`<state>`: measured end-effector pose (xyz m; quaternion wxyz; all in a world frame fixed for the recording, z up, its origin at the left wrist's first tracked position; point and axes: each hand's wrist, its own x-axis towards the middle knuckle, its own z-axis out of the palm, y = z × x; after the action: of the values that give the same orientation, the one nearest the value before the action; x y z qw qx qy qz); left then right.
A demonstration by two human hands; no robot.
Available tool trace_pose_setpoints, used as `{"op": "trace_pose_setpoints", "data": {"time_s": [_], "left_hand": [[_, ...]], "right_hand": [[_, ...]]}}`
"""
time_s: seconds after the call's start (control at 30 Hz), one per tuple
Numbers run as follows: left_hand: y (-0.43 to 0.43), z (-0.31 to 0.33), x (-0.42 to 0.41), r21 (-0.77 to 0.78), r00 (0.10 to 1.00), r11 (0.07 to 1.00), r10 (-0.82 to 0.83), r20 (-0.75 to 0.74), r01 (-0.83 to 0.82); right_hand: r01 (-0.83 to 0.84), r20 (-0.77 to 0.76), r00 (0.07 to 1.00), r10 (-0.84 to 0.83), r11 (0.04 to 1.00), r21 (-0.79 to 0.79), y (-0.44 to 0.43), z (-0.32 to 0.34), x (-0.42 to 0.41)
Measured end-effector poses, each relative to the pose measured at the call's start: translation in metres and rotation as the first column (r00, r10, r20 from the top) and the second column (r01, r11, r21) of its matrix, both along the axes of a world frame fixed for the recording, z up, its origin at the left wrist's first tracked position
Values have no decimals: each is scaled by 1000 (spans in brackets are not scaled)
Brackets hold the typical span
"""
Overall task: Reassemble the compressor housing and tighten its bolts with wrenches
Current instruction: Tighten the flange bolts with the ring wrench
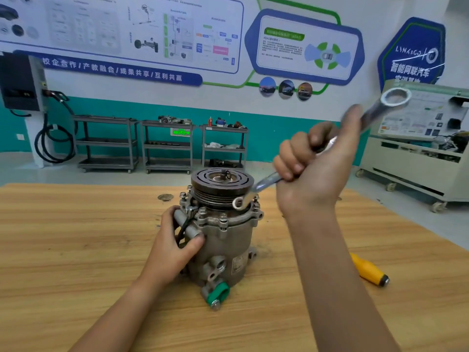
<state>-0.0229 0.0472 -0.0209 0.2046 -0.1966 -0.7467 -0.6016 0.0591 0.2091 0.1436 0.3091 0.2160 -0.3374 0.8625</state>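
**Q:** Where is the compressor housing (pixel 223 240) being kept, and how is it being held?

**A:** It is being stood upright at the middle of the bench (pixel 76 237), pulley (pixel 222 184) uppermost. It is being steadied at its 9 o'clock side by the left hand (pixel 172 247), whose fingers (pixel 198 242) are being curled round a tubular boss (pixel 187 228). The wrench (pixel 261 185) is being clenched in the closed fist of the right hand (pixel 312 174), at 2 o'clock from the housing. Its lower end is being presented to one of the flange bolts (pixel 223 219) near 2 o'clock. Whether it is fully seated cannot be told through the blur.

**Q:** What could go wrong from here?

**A:** If the head is being seated only partly, the bolt corners could be rounded and the wrench thrown against the pulley. Because the tall body is being braced by one hand only, it could be twisted or tipped by a hard pull and the left fingers pinched. If one bolt is being drawn down ahead of the rest, the flange could be pulled unevenly. The yellow-handled screwdriver (pixel 368 271), at 4 o'clock, could be swept aside by the right forearm.
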Motion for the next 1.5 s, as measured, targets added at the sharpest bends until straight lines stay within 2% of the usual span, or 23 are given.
{"op": "trace_pose_setpoints", "data": {"time_s": [0.07,0.13,0.23,0.4,0.53,0.77,0.9,1.03,1.13,1.2,1.5], "left_hand": [[0,-1,-2,11,1000,1000,7,-1,-7],[1,-2,-2,16,1000,1000,14,-12,-14],[0,-4,-5,6,999,1000,19,-30,-19],[-1,-8,-8,-17,998,999,49,-44,-50],[-2,-8,-8,-17,998,999,43,-43,-43],[-1,-2,-4,20,1000,1000,-3,-8,3],[-1,-3,-5,11,1000,1000,0,-10,0],[0,-3,-4,14,1000,1000,-10,-24,10],[0,-3,-3,20,999,1000,-7,-34,7],[0,-2,-3,21,999,1000,-16,-38,17],[-1,-2,-3,18,999,999,-26,-27,27]], "right_hand": [[-67,174,981,89,989,-131,23,5,-17],[-92,279,947,158,968,-235,39,-1,-35],[-116,340,906,253,919,-376,52,-11,-60],[-114,395,860,322,878,-466,63,-23,-86],[-168,372,847,381,854,-492,67,-32,-101],[-401,267,784,561,784,-474,71,-46,-120],[-390,255,792,554,782,-487,74,-50,-118],[-281,277,842,463,814,-508,76,-54,-105],[-194,323,892,317,913,-360,75,-42,-100],[-175,344,898,275,939,-295,73,-34,-99],[-392,380,772,510,852,-348,71,-35,-121]]}}
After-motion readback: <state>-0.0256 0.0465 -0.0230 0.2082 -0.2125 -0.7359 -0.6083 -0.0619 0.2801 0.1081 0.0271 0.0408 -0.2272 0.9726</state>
